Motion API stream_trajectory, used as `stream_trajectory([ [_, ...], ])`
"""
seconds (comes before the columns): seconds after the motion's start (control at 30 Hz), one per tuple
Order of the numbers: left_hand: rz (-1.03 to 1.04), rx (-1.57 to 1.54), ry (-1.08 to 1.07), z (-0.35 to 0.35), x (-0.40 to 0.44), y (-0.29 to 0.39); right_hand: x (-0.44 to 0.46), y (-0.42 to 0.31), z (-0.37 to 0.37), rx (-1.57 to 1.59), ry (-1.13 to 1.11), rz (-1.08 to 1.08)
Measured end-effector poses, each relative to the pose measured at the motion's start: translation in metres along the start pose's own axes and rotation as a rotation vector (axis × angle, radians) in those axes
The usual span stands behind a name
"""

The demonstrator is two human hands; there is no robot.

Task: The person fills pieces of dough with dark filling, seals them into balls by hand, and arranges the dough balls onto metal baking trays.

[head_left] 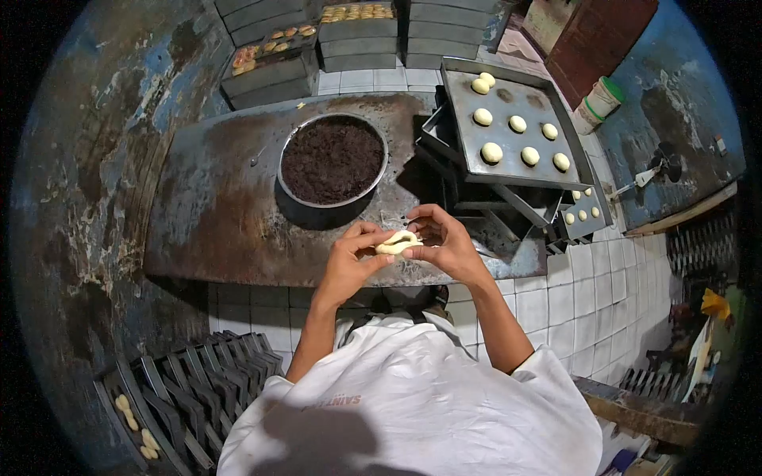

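Both hands hold one piece of pale dough [397,244] in front of my body, above the near edge of the table. The dough is folded up at the sides, with a dark strip showing in its opening. My left hand [357,252] pinches its left side between thumb and fingers. On the other side, my right hand [443,244] grips the right edge, thumb below and fingers curled above. A wide metal bowl [386,168] of dark, crumbly filling [333,159] stands on the table beyond my hands.
Right of the bowl, a baking tray [508,176] bearing several round dough balls [517,124] tops a skewed stack of trays. The worn table [214,206] ends just before my body. Racked trays [198,381] stand lower left. Stacked crates [361,40] line the back, beside white buckets [599,99].
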State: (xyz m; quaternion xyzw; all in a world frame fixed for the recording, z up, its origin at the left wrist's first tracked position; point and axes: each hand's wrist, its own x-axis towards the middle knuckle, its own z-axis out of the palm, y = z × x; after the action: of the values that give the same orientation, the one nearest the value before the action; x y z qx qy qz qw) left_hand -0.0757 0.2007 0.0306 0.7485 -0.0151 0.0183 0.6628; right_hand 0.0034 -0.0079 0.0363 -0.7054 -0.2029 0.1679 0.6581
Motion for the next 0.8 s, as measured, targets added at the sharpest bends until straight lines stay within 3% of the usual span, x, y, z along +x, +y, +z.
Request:
stream_trajectory([
  [0.07, 0.007, -0.04, 0.003, 0.002, 0.001, -0.008, 0.0, -0.005, 0.004, -0.007, -0.013, 0.014],
  [0.13, -0.049, -0.562, 0.272, 0.017, 0.005, -0.017, 0.0, -0.001, 0.01, -0.014, -0.03, 0.031],
  [0.2, -0.071, -0.593, 0.362, 0.029, 0.008, -0.026, 0.0, 0.011, 0.02, -0.054, 0.074, 0.007],
  [0.27, -0.142, -0.904, 0.57, 0.041, 0.01, -0.042, -0.005, 0.0, 0.035, -0.115, 0.103, -0.036],
  [0.37, -0.053, -0.912, 0.51, 0.045, 0.007, -0.036, -0.015, -0.016, 0.047, -0.342, 0.145, -0.299],
  [0.53, 0.125, -0.843, 0.212, 0.042, 0.002, -0.008, -0.018, -0.022, 0.035, -0.466, 0.078, -0.136],
  [0.6, 0.136, -0.826, 0.151, 0.042, -0.002, -0.001, -0.012, -0.019, 0.03, -0.445, 0.21, -0.42],
  [0.67, 0.259, -0.858, 0.043, 0.046, -0.003, 0.008, -0.01, -0.027, 0.031, -0.296, 0.203, -0.307],
  [0.7, 0.246, -0.952, -0.021, 0.046, -0.004, 0.013, -0.009, -0.03, 0.033, -0.016, 0.169, -0.163],
  [0.8, 0.145, -0.952, 0.123, 0.052, -0.002, 0.006, -0.007, -0.026, 0.03, 0.226, 0.066, -0.021],
])
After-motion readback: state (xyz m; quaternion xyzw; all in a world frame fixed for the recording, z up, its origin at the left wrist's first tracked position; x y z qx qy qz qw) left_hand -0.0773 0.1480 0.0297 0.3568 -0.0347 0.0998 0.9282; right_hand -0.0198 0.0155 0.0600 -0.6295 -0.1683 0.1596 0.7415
